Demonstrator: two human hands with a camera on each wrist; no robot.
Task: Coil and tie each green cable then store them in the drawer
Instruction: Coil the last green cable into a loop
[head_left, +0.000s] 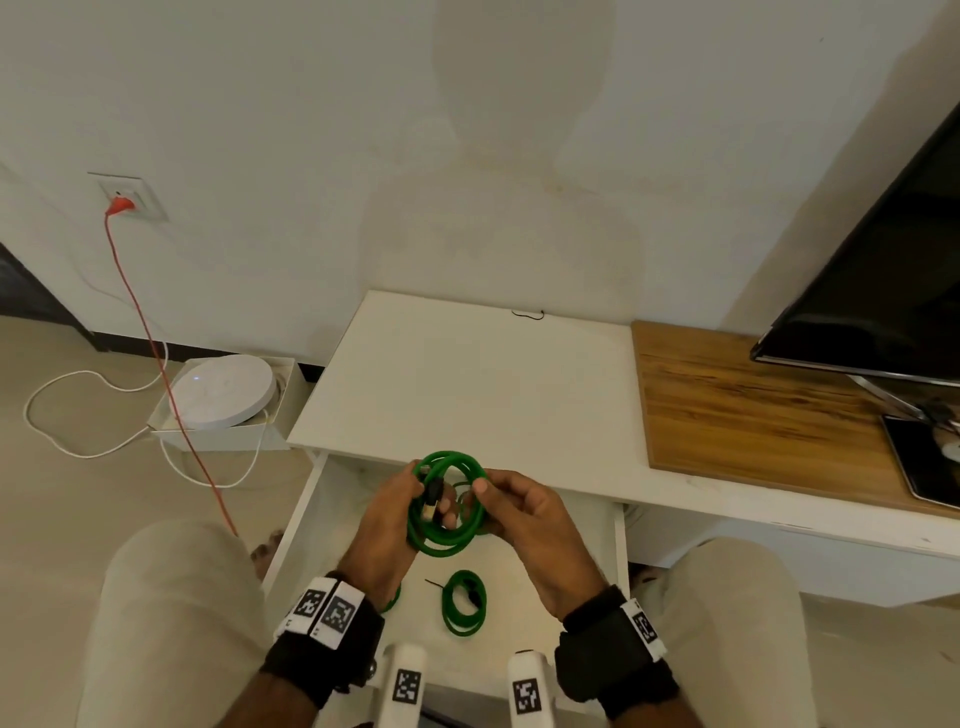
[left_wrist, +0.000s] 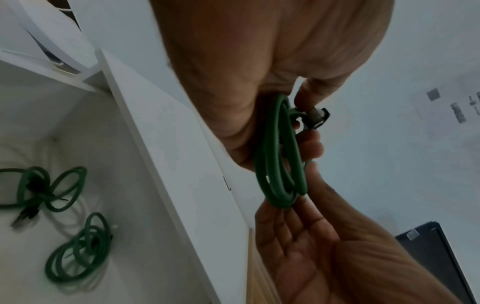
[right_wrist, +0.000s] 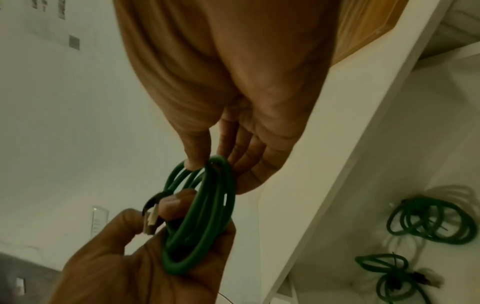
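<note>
Above the open white drawer (head_left: 300, 514), both hands hold one coiled green cable (head_left: 448, 545). My left hand (head_left: 434, 503) grips the coil's left side, with the black plug (head_left: 432, 496) lying against its fingers. My right hand (head_left: 475, 496) pinches the coil's right side between thumb and fingers. In the left wrist view the coil (left_wrist: 279, 164) hangs from the palm. In the right wrist view the thumb presses the loops (right_wrist: 207, 205). Two coiled green cables (left_wrist: 80, 246) (left_wrist: 44, 189) lie on the drawer floor. A thin black tie (head_left: 527, 314) lies at the back of the white tabletop (head_left: 467, 379).
A wooden board (head_left: 743, 405) and a dark television (head_left: 883, 270) stand to the right. On the floor at left sit a round white device in a box (head_left: 223, 389), a red cord (head_left: 156, 353) plugged into the wall and a white cord. My knees flank the drawer.
</note>
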